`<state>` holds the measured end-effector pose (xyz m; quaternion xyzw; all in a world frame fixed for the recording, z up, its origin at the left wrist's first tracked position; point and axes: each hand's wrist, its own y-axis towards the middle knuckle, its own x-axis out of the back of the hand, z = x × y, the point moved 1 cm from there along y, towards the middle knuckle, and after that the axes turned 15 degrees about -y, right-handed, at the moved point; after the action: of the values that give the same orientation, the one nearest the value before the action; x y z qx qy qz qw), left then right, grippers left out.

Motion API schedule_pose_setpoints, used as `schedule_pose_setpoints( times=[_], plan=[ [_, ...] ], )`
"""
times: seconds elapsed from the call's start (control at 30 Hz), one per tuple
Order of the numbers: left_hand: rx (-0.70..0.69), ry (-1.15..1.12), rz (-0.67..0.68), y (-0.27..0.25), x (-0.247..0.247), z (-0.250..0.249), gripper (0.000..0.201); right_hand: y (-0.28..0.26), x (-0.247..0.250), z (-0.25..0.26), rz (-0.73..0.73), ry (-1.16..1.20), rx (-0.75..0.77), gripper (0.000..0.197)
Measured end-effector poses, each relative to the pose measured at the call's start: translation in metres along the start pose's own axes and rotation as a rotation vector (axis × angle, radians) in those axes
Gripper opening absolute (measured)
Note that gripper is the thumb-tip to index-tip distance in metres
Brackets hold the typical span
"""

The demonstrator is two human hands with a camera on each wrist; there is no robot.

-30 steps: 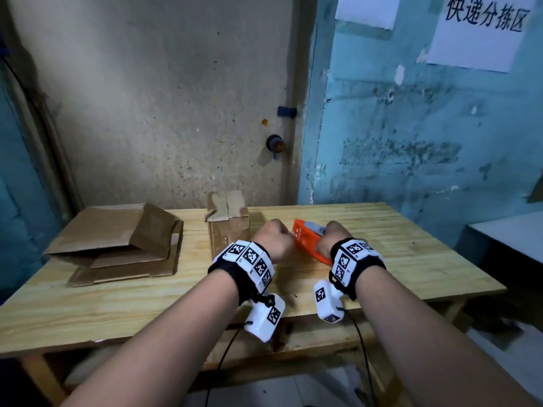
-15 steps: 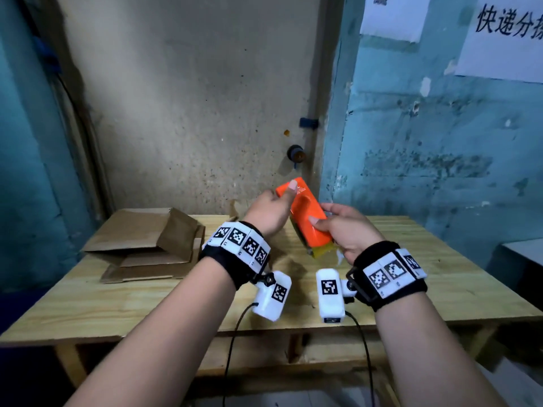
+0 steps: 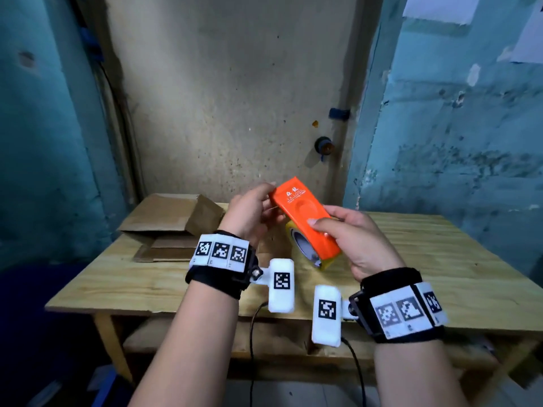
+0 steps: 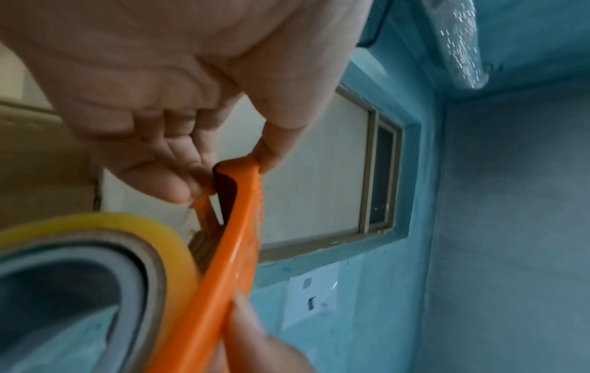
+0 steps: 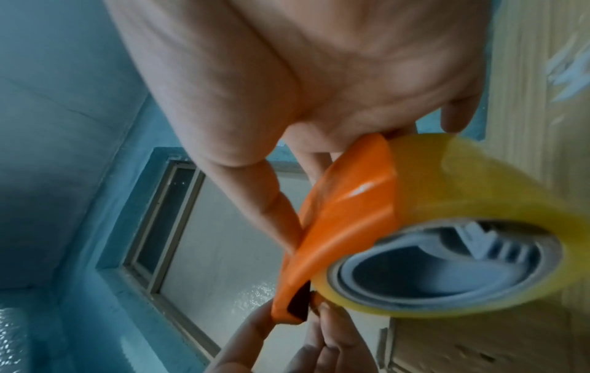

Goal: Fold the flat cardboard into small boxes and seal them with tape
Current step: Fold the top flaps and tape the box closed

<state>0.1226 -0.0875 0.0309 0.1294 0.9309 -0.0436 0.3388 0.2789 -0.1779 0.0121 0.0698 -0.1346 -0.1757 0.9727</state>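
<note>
Both hands on orange tape dispenser (image 3: 305, 218), held up above worktop (image 3: 440, 259). My left hand (image 3: 252, 212) pinches far tip between thumb and fingertips (image 4: 179, 186); my right hand (image 3: 358, 239) clamps lower body, thumb on top face. Yellowish tape roll (image 3: 305, 248) sits under dispenser, grey core visible. Flat cardboard (image 3: 164, 227) lies stacked at worktop's far left, one flap raised, well apart from hands.
</note>
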Motion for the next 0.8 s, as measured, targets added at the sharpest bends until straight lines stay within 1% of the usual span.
schedule_pose_setpoints(
  times=[0.07, 0.13, 0.2, 0.27, 0.33, 0.43, 0.53, 0.6, 0.7, 0.73, 0.8],
  plan=[
    [0.085, -0.02, 0.013, -0.005, 0.009, 0.005, 0.022, -0.009, -0.003, -0.002, -0.011, 0.033, 0.02, 0.024],
    [0.15, -0.04, 0.02, -0.011, 0.015, 0.009, 0.026, -0.017, -0.005, -0.005, -0.033, 0.018, 0.045, 0.027],
    [0.143, -0.04, 0.021, -0.015, 0.02, 0.012, 0.025, -0.021, -0.007, -0.009, -0.054, -0.008, 0.059, 0.032],
    [0.133, -0.02, 0.003, -0.019, 0.024, 0.015, 0.019, -0.023, -0.01, -0.012, -0.073, -0.015, 0.07, 0.037],
    [0.13, -0.014, -0.022, -0.021, 0.027, 0.018, 0.013, -0.024, -0.013, -0.014, -0.105, -0.047, 0.079, 0.047],
    [0.127, -0.012, -0.055, -0.023, 0.03, 0.021, 0.009, -0.025, -0.016, -0.019, -0.14, -0.078, 0.081, 0.047],
    [0.156, -0.025, -0.05, -0.026, 0.033, 0.024, 0.009, -0.025, -0.016, -0.025, -0.171, -0.079, 0.073, 0.059],
    [0.199, -0.04, -0.037, -0.028, 0.037, 0.026, 0.013, -0.027, -0.015, -0.028, -0.177, -0.079, 0.084, 0.065],
    [0.236, -0.04, -0.042, -0.03, 0.043, 0.031, 0.025, -0.033, -0.015, -0.03, -0.168, -0.082, 0.104, 0.063],
    [0.221, -0.029, -0.056, -0.03, 0.046, 0.034, 0.024, -0.035, -0.016, -0.031, -0.165, -0.091, 0.105, 0.062],
    [0.16, -0.012, -0.093, -0.032, 0.053, 0.04, 0.014, -0.039, -0.02, -0.033, -0.162, -0.116, 0.107, 0.06]
  ],
)
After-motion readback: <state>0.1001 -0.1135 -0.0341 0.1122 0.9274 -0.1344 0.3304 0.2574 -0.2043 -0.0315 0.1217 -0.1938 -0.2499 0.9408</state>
